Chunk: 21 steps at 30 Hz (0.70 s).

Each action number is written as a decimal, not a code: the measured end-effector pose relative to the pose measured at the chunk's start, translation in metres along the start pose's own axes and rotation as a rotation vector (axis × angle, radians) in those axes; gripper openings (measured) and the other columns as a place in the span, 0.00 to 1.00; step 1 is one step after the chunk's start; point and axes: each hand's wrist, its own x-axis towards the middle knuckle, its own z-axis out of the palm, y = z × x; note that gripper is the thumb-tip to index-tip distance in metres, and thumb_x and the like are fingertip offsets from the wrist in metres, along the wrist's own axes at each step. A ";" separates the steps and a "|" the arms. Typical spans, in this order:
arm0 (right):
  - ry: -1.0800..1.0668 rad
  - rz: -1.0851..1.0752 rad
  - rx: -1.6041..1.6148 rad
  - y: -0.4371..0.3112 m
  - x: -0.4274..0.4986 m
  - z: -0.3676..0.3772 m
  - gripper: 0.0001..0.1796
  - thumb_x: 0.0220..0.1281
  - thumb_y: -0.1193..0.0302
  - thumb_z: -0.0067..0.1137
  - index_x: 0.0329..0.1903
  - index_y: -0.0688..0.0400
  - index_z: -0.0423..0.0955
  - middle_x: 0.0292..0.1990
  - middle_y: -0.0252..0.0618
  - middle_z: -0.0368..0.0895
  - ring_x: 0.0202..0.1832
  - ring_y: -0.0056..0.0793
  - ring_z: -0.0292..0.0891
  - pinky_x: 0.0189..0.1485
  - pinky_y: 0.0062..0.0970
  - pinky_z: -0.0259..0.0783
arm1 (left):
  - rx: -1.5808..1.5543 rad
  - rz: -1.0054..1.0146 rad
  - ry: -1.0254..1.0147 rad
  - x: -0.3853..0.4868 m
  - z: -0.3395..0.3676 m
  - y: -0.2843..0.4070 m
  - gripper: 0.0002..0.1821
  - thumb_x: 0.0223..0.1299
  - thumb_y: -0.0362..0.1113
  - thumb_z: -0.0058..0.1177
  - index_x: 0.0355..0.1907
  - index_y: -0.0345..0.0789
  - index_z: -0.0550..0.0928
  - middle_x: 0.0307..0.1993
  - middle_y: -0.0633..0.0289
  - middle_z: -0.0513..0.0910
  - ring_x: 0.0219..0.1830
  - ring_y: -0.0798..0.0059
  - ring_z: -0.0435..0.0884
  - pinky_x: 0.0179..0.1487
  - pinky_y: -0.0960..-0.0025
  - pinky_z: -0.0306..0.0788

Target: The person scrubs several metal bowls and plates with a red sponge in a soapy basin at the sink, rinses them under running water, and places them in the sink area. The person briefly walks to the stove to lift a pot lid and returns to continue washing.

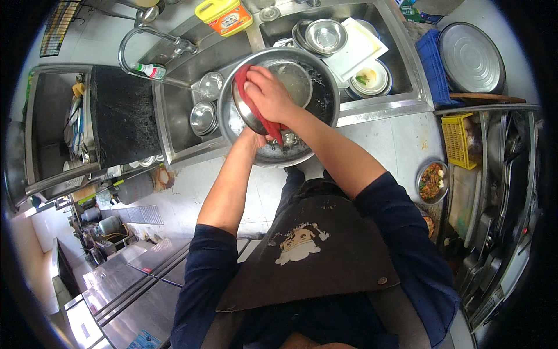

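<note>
My right hand point(267, 93) presses a red cloth point(248, 101) against the outside of a metal bowl point(244, 114). The bowl is tilted on its side over a large round metal basin point(332, 104). My left hand point(258, 138) grips the bowl's lower edge; its fingers are mostly hidden behind the bowl and cloth. Water with some suds lies in the basin, along with another round metal bowl point(301, 80). The basin rests across the divider and front edge of a double steel sink point(348, 117).
Stacked metal bowls point(203, 118) sit in the left sink under a curved faucet point(126, 41). The right sink holds metal bowls point(327, 37), a white tray point(355, 50) and plates point(370, 78). A yellow detergent jug point(224, 17) stands behind. A blue crate point(431, 67) is at right.
</note>
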 end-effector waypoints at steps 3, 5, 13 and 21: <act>-0.022 0.213 0.051 0.010 0.006 0.010 0.23 0.72 0.54 0.42 0.54 0.59 0.73 0.60 0.56 0.71 0.61 0.61 0.67 0.66 0.46 0.63 | -0.027 0.285 0.140 0.008 -0.002 -0.013 0.19 0.72 0.54 0.45 0.47 0.43 0.81 0.37 0.64 0.84 0.32 0.71 0.83 0.34 0.67 0.78; -0.021 0.296 0.014 0.013 -0.003 0.025 0.24 0.71 0.53 0.42 0.55 0.60 0.72 0.60 0.57 0.71 0.61 0.62 0.67 0.66 0.46 0.63 | -0.030 0.406 0.080 0.016 -0.009 -0.014 0.18 0.73 0.52 0.45 0.47 0.42 0.81 0.38 0.63 0.84 0.34 0.69 0.83 0.36 0.65 0.78; -0.265 0.031 0.135 -0.008 -0.061 0.030 0.11 0.66 0.69 0.49 0.43 0.61 0.76 0.36 0.54 0.81 0.41 0.55 0.78 0.47 0.47 0.73 | -0.144 0.753 0.476 0.013 -0.066 0.081 0.12 0.72 0.40 0.51 0.50 0.35 0.77 0.44 0.60 0.83 0.41 0.64 0.84 0.44 0.61 0.79; -0.194 -0.031 -0.984 0.061 0.009 -0.048 0.19 0.61 0.73 0.50 0.55 0.52 0.75 0.54 0.45 0.74 0.50 0.52 0.76 0.47 0.47 0.78 | -0.284 0.498 0.931 -0.023 -0.207 0.070 0.14 0.73 0.35 0.46 0.55 0.29 0.74 0.45 0.50 0.83 0.36 0.58 0.85 0.28 0.61 0.85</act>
